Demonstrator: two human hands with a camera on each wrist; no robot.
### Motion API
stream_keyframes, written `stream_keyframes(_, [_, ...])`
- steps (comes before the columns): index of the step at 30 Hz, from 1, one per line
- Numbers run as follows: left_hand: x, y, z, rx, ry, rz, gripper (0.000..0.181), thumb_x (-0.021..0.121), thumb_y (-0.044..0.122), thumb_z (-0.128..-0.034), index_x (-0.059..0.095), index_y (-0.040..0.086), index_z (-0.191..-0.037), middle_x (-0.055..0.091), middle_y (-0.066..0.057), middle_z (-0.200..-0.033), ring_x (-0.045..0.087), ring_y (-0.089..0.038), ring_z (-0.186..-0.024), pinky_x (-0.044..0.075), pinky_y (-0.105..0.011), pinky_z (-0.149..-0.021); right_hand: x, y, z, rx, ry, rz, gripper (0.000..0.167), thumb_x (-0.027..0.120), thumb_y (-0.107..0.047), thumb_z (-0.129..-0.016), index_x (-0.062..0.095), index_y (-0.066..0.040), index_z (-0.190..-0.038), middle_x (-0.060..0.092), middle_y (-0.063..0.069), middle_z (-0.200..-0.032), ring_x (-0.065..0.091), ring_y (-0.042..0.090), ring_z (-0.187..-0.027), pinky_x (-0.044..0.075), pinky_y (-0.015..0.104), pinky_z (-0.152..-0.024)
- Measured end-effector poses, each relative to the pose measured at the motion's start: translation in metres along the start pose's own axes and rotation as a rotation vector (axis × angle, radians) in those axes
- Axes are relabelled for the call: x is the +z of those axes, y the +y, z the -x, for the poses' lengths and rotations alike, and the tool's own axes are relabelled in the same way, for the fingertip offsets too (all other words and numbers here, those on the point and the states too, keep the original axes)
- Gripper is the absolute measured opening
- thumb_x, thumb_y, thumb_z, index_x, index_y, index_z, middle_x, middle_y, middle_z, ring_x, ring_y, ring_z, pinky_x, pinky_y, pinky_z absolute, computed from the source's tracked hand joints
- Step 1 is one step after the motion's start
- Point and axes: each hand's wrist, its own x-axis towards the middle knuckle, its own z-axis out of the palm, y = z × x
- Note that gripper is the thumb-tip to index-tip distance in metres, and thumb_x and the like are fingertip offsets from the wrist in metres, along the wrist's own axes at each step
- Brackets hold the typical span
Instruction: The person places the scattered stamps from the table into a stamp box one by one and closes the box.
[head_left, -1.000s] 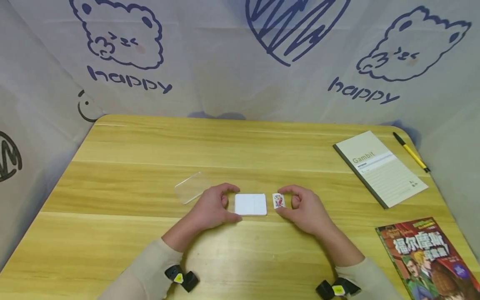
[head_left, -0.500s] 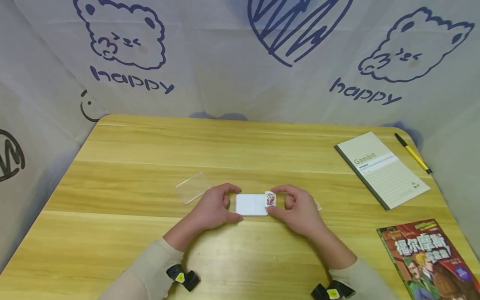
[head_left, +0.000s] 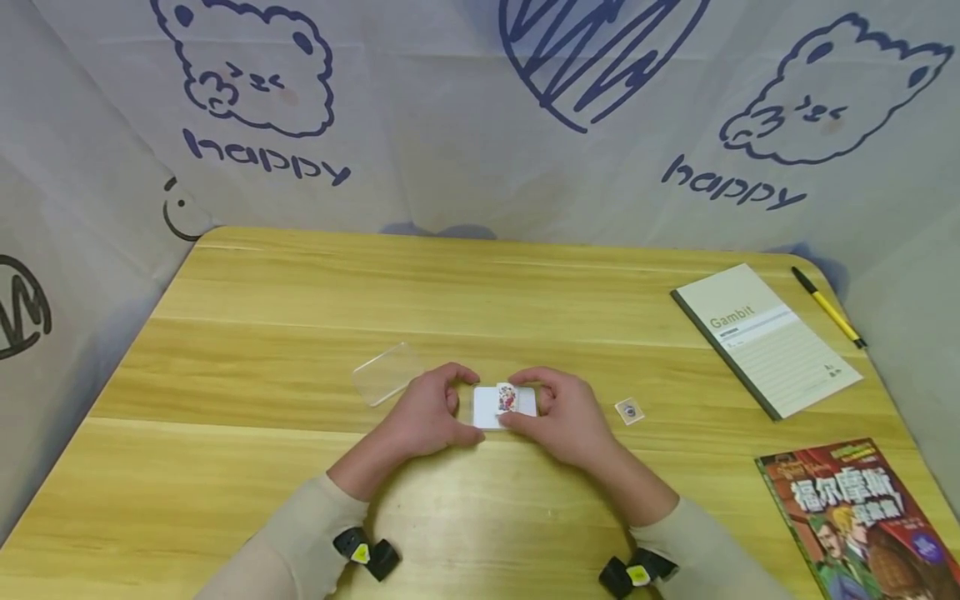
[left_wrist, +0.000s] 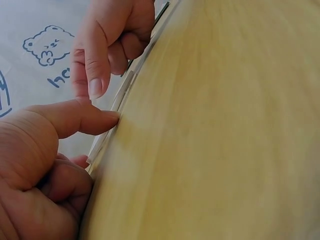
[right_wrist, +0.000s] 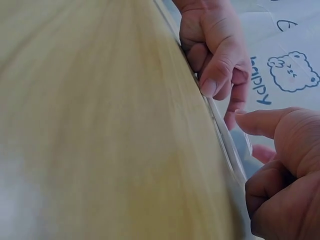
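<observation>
A white rectangular stack (head_left: 486, 408) lies near the table's middle in the head view. My left hand (head_left: 426, 417) grips its left end between thumb and index finger; in the left wrist view the left thumb rests along the thin edge of the stack (left_wrist: 123, 92). Over the white surface, my right hand (head_left: 564, 417) pinches a small card with a colourful figure (head_left: 507, 398) by its top and bottom edges. The right wrist view has this card (right_wrist: 248, 143) edge-on between thumb and finger, slightly above the stack.
A clear plastic cover (head_left: 387, 375) lies left of the stack. Right of my right hand is a small square piece (head_left: 629, 410). Farther right are a notebook (head_left: 765, 342), a yellow pen (head_left: 829, 307) and a red illustrated book (head_left: 862, 508).
My right hand has moved left with the small card, from beside the stack to over it. The small square piece behind that hand has come into view. My left hand keeps its place.
</observation>
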Motion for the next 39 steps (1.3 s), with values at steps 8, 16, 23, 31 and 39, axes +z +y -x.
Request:
stream_keyframes(8, [-0.001,-0.003,-0.001,-0.008,-0.016,0.028,0.066,0.087,-0.001,-0.0645,0.059,0.002,-0.124,0.042,0.002,-0.061,0.037,-0.012,-0.051,0.031,-0.026,-0.048,0.007,-0.005,-0.007,-0.002,-0.032,0.066,0.043,0.091,-0.019,-0.073,0.074,-0.009,-0.111,0.065,-0.001,-0.083,0.058,0.015,-0.07,0.049,0.032,-0.062])
stream_keyframes(16, [0.0,-0.005,0.0,-0.009,-0.02,0.045,0.065,0.086,-0.003,-0.0648,0.059,0.002,-0.124,0.043,0.001,-0.062,0.038,-0.012,-0.051,0.032,-0.026,-0.048,0.012,-0.01,-0.01,0.008,-0.069,0.084,0.043,0.091,-0.018,-0.072,0.074,-0.009,-0.11,0.068,0.0,-0.089,0.06,0.013,-0.068,0.05,0.032,-0.06])
stream_keyframes(23, [-0.001,-0.003,0.001,0.003,-0.021,0.048,0.063,0.086,-0.002,-0.0658,0.06,0.002,-0.123,0.043,0.002,-0.061,0.038,-0.012,-0.05,0.031,-0.026,-0.047,0.013,-0.012,-0.012,0.018,-0.082,0.102,0.044,0.093,-0.019,-0.07,0.074,-0.01,-0.109,0.07,0.003,-0.095,0.061,0.014,-0.073,0.051,0.032,-0.064])
stream_keyframes(31, [-0.001,-0.002,0.0,0.0,-0.026,0.044,0.063,0.086,-0.003,-0.066,0.06,0.002,-0.123,0.043,0.002,-0.061,0.037,-0.012,-0.05,0.031,-0.025,-0.047,0.012,-0.013,-0.011,0.036,-0.086,0.093,0.046,0.093,-0.017,-0.069,0.074,-0.01,-0.11,0.07,0.003,-0.094,0.061,0.014,-0.072,0.051,0.031,-0.063])
stream_keyframes(39, [-0.001,-0.004,0.0,-0.006,-0.022,0.045,0.063,0.086,-0.003,-0.0661,0.06,0.002,-0.123,0.044,0.0,-0.062,0.038,-0.013,-0.052,0.032,-0.026,-0.048,0.003,-0.012,-0.006,0.047,-0.041,0.092,0.05,0.094,-0.02,-0.069,0.074,-0.012,-0.113,0.069,0.001,-0.096,0.059,0.014,-0.074,0.049,0.032,-0.065])
